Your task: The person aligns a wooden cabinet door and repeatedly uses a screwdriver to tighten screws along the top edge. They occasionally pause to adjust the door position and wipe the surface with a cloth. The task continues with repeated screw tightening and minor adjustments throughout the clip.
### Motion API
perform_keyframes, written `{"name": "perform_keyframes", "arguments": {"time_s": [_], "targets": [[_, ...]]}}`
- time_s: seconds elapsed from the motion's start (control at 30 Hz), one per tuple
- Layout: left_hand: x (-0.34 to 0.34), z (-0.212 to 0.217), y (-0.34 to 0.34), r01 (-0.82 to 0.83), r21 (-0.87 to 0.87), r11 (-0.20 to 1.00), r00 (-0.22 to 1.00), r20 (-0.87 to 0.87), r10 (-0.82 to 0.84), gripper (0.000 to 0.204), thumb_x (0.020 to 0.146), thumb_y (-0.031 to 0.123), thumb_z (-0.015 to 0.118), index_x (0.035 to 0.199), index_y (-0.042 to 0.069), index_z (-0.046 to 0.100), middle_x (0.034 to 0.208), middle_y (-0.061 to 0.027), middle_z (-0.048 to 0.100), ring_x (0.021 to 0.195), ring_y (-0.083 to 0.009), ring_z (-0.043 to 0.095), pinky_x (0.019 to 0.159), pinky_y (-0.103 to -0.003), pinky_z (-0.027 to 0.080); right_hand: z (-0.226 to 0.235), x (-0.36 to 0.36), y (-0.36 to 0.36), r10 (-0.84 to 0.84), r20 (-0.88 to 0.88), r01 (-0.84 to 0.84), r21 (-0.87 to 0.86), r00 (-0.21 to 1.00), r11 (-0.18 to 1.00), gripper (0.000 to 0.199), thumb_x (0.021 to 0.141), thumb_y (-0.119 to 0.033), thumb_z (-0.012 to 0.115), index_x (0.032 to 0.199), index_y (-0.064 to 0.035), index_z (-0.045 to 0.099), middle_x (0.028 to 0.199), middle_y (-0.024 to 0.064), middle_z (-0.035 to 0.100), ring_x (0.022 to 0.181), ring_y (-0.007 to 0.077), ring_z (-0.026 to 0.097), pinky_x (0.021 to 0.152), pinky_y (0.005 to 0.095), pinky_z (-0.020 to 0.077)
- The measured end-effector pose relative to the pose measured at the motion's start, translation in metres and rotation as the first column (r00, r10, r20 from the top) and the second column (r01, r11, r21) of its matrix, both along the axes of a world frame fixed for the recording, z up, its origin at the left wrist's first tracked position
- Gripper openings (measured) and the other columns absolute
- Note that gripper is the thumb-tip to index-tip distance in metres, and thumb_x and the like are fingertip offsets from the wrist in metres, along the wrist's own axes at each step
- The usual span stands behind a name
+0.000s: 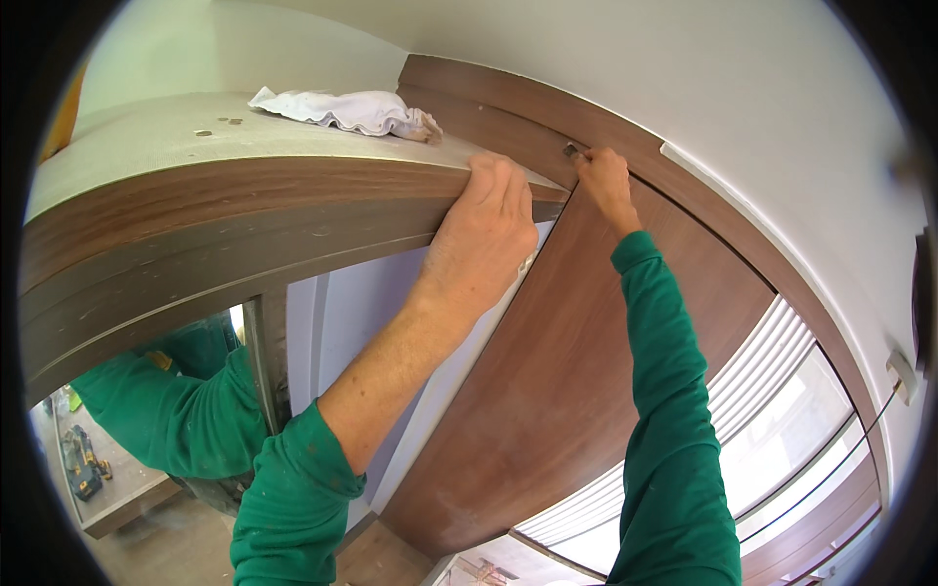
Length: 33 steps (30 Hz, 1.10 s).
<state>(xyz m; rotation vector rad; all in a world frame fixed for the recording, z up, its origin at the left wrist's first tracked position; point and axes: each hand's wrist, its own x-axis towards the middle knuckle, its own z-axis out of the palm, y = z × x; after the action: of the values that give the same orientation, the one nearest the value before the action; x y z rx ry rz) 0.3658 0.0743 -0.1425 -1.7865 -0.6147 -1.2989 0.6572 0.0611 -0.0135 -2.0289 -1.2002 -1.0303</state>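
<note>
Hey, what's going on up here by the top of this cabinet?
A person in green sleeves is working at the top of a wood-veneer cabinet. The left hand grips the front edge of the cabinet top. The right hand reaches to the upper corner of the open door and pinches a small metal fitting there. A crumpled white cloth and a few small bits of hardware lie on the cabinet top.
</note>
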Motion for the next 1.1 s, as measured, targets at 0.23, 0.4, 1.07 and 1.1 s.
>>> {"name": "perform_keyframes", "arguments": {"time_s": [0.23,0.4,1.07,1.1], "targets": [[0.002,0.000,0.000,0.023,-0.007,1.000,1.000,0.016,-0.023,0.040,0.078,0.017,0.070,0.110,-0.007,0.071,0.107,-0.0154,0.063,0.112,-0.0305,0.055,0.107,-0.041,0.039,-0.009,0.006,-0.004,-0.002,0.087,-0.001,0.034,0.996,0.999,0.034,0.096,-0.031,0.062,0.113,-0.0080,0.080,0.107,0.0272,0.075,0.104,0.0491,0.070,0.094,0.0550,0.0558],[0.001,0.000,0.001,0.005,-0.044,0.999,1.000,-0.021,-0.006,0.041,0.077,0.016,0.071,0.111,-0.006,0.071,0.109,-0.0145,0.063,0.113,-0.0302,0.055,0.107,-0.041,0.039,-0.003,-0.003,-0.005,0.002,0.052,-0.002,0.000,0.999,1.000,0.030,0.095,-0.026,0.064,0.113,-0.0090,0.081,0.108,0.0271,0.075,0.104,0.0481,0.070,0.095,0.0540,0.0563],[0.000,0.000,-0.003,0.045,-0.054,0.998,0.999,0.026,-0.043,0.050,0.069,0.012,0.081,0.116,-0.005,0.071,0.111,-0.0131,0.063,0.113,-0.0289,0.055,0.107,-0.038,0.040,-0.009,0.020,0.005,0.086,0.011,-0.087,0.088,0.996,0.992,0.033,0.093,-0.030,0.067,0.111,-0.0044,0.080,0.104,0.0277,0.076,0.103,0.0463,0.072,0.094,0.0518,0.0565],[0.000,0.000,-0.003,0.046,-0.048,0.998,0.999,0.029,-0.045,0.050,0.069,0.012,0.081,0.116,-0.005,0.071,0.111,-0.0132,0.063,0.113,-0.0290,0.055,0.107,-0.038,0.040,-0.015,0.024,0.006,0.088,0.035,-0.091,0.120,0.996,0.989,0.034,0.093,-0.030,0.067,0.113,-0.0043,0.079,0.106,0.0278,0.075,0.104,0.0467,0.072,0.094,0.0523,0.0562]]}}
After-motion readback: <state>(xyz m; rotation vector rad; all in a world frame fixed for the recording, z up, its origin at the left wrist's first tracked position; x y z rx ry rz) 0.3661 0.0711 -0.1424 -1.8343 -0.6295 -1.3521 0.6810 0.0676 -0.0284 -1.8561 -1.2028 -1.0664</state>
